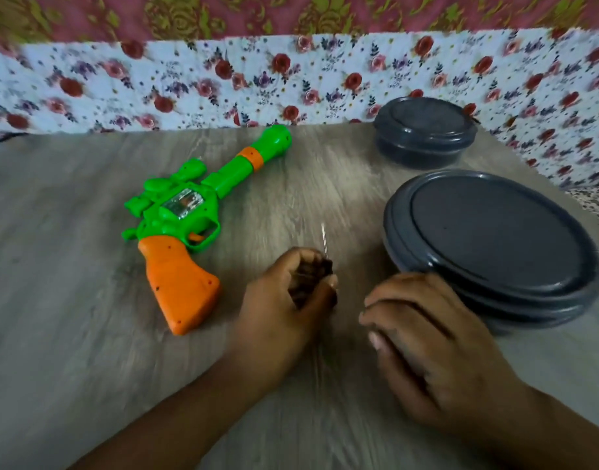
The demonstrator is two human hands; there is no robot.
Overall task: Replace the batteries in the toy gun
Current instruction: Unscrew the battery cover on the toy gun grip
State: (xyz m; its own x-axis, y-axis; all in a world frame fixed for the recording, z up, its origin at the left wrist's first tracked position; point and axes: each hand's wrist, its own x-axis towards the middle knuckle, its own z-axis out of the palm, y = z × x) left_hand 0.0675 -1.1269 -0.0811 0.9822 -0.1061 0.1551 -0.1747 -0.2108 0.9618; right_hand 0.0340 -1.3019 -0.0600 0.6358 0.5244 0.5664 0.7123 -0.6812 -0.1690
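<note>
Fingers of the right hand curl loosely over the wooden table, holding nothing visible, just beside a large grey lidded container; the left hand grips a small screwdriver, its thin metal shaft pointing away; left of it lies the green and orange toy gun on its side, barrel angled away; farther back sits 1 smaller grey lidded container before floral cloth.
</note>
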